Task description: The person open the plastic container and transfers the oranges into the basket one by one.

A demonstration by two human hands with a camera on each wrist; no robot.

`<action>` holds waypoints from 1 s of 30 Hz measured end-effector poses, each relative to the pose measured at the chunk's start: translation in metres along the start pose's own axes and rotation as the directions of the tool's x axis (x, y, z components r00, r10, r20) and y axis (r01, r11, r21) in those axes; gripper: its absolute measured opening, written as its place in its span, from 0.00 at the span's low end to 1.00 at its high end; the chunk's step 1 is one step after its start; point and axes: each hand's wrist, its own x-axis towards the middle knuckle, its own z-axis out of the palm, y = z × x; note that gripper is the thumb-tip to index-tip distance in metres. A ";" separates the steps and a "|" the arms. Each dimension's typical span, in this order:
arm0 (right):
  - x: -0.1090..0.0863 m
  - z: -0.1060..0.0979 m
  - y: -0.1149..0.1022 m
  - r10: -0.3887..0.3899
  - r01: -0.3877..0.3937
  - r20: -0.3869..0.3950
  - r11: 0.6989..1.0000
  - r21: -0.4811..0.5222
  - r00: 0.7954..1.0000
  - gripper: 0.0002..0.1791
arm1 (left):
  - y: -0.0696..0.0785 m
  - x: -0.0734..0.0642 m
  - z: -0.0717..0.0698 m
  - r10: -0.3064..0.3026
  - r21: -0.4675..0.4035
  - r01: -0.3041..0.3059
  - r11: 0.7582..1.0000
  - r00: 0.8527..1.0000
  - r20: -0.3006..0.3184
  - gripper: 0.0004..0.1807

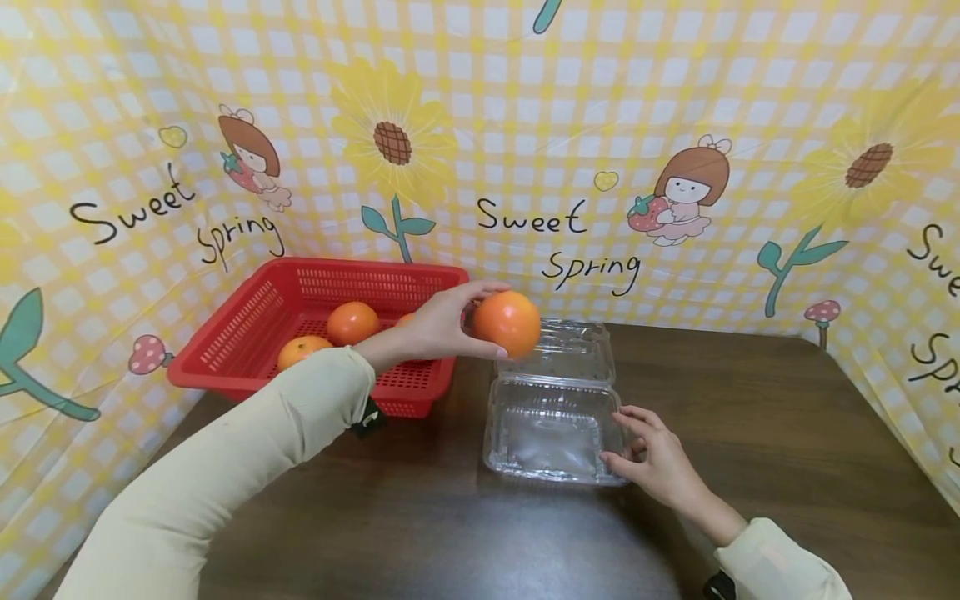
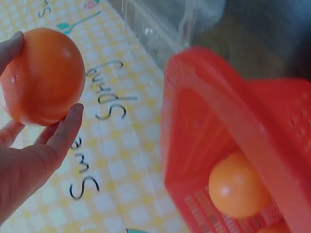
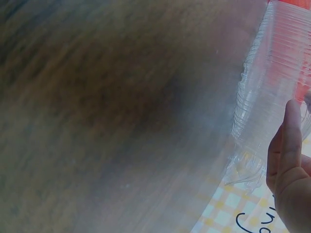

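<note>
My left hand (image 1: 442,327) holds an orange (image 1: 507,323) between thumb and fingers, raised over the back part of a clear plastic clamshell box (image 1: 555,433). In the left wrist view the same orange (image 2: 46,76) sits in the curled fingers. The box lies unfolded on the table, its nearer half toward me and the other half (image 1: 573,354) behind, partly covered by the orange. At the nearer half's right rim, my right hand (image 1: 660,462) grips the edge with thumb and fingertips. The right wrist view shows its fingers (image 3: 291,141) against the ribbed plastic side.
Left of the box stands a red perforated basket (image 1: 217,358) with more oranges (image 1: 352,323) inside, one partly behind the left arm. The dark wooden table (image 1: 735,400) carries everything. A yellow checked cloth (image 1: 465,125) with printed flowers hangs behind and at both sides.
</note>
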 end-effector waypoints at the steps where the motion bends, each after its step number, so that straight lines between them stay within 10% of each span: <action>1: 0.000 0.000 0.000 0.002 -0.002 0.001 1.000 0.000 1.000 0.27 | 0.000 -0.001 -0.003 -0.012 0.001 0.012 1.000 1.000 0.002 0.41; 30: 0.000 -0.001 0.001 0.005 -0.005 0.014 1.000 0.015 1.000 0.27 | -0.025 -0.008 -0.064 -0.085 0.054 0.087 0.995 0.996 -0.031 0.44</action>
